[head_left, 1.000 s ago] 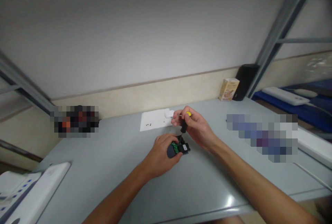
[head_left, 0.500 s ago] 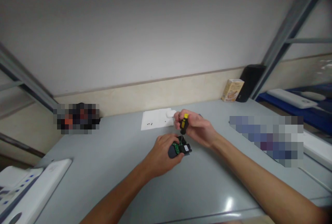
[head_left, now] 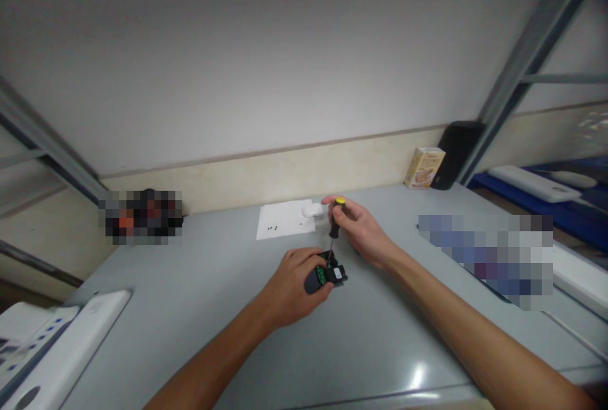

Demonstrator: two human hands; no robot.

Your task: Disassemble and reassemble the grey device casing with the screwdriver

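Note:
A small black device (head_left: pixel 327 275) with a green circuit board showing lies on the grey table (head_left: pixel 190 308). My left hand (head_left: pixel 297 280) is closed round its left side and holds it down. My right hand (head_left: pixel 358 229) pinches a small screwdriver (head_left: pixel 335 223) with a black grip and yellow cap. The screwdriver stands nearly upright, its thin shaft reaching down into the device. Behind my hands lies a white sheet of paper (head_left: pixel 285 220) with a few tiny dark screws (head_left: pixel 272 228) and a small white part (head_left: pixel 312 210) on it.
A small beige carton (head_left: pixel 424 168) and a black box (head_left: pixel 456 153) stand by the wall at the back right. A white device (head_left: pixel 52 353) lies at the table's front left. Metal frame struts (head_left: pixel 527 61) slant up on both sides. Blurred patches sit at left and right.
My right hand has raised the screwdriver more upright, so its shaft now shows down to the device. My left hand still holds the device in the same place.

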